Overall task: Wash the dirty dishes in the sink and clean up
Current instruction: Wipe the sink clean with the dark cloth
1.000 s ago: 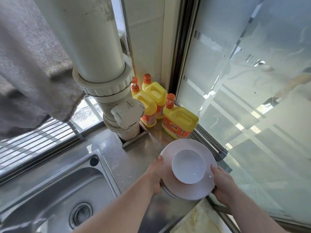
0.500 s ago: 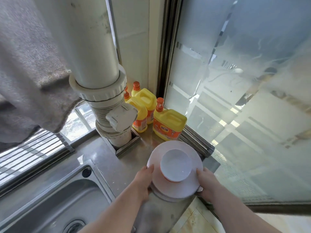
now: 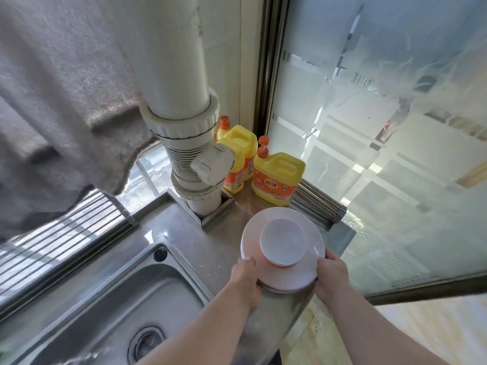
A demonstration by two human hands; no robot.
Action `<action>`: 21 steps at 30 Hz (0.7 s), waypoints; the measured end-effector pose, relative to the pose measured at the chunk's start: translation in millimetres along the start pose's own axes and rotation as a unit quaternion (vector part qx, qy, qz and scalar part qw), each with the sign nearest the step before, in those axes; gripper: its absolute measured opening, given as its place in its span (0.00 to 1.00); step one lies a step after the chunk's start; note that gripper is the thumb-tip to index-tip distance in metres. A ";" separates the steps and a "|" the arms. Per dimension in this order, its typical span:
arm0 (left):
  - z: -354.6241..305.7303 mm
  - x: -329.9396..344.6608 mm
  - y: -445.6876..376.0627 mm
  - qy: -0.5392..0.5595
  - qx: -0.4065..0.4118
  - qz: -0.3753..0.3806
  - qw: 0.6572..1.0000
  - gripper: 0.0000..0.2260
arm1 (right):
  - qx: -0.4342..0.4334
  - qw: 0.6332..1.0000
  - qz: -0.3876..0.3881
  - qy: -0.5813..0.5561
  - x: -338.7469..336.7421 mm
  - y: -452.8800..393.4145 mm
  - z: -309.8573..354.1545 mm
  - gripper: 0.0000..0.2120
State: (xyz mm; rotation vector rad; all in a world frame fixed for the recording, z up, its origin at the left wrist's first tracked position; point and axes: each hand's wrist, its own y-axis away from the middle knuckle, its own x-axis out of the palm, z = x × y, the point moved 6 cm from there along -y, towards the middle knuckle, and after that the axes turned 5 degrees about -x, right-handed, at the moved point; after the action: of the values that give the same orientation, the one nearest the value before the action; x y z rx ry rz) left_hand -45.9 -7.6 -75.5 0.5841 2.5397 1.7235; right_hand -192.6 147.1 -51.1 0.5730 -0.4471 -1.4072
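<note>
The left hand [image 3: 246,279] gripped the near-left edge of the stack of dishes [image 3: 283,275], fingers curled under its rim, and the right hand [image 3: 330,276] held the near-right edge the same way. The stack was a wide white plate with a small orange-rimmed white bowl [image 3: 283,242] sitting in its middle, and what looked like more dishes beneath, though the lower pieces were mostly hidden. Over the last second the hands had kept the same hold while the stack stayed at the front corner of the steel surface [image 3: 210,248], just right of the sink [image 3: 126,306]; the view itself had swung toward the glass. Judged from that, washing was done and the clean dishes were either just set down or about to be carried off; it could not be told whether the stack rested on the surface or hung just above it.

Outward from the stack, the sink basin lay to its left, with no dishes showing in it. Behind the stack stood three yellow detergent bottles [image 3: 276,177] with orange caps, and left of them a thick white drain pipe [image 3: 181,101] ran down into the surface. A rolled metal rack [image 3: 316,204] lay behind the stack on the right, against a frosted glass door [image 3: 382,127]. A grey cloth [image 3: 58,101] hung above the sink, over a barred window.
</note>
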 end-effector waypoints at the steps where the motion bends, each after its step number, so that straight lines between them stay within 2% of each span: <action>1: 3.5 2.6 1.4 0.011 0.002 0.001 1.000 0.10 | 0.006 1.000 -0.009 0.010 1.1 -1.5 -0.7 0.17; 5: 6.5 11.5 2.7 0.018 0.013 0.028 0.999 0.13 | 0.003 0.998 -0.006 0.062 6.0 -9.6 5.5 0.15; 7: 1.7 16.6 -0.3 0.018 0.012 0.040 0.999 0.14 | -0.009 0.999 0.012 0.050 7.5 -10.9 16.0 0.14; 15: -18.0 19.7 -13.2 -0.021 0.001 0.011 1.000 0.11 | 0.016 0.998 0.057 0.027 -4.4 -14.4 38.3 0.09; 18: -22.6 11.4 2.9 -0.003 -0.024 0.058 0.998 0.12 | 0.046 0.999 0.007 0.019 -26.0 -7.6 17.2 0.16; 21: -29.9 -29.3 18.2 0.012 -0.004 0.036 0.999 0.09 | 0.092 0.994 -0.056 0.018 -37.3 21.9 -14.8 0.11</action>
State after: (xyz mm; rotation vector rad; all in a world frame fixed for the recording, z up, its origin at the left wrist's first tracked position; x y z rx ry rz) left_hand -19.8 -37.6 -53.0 0.6662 2.5567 1.7728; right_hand -170.9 187.2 -47.7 0.7823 -0.5266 -1.4693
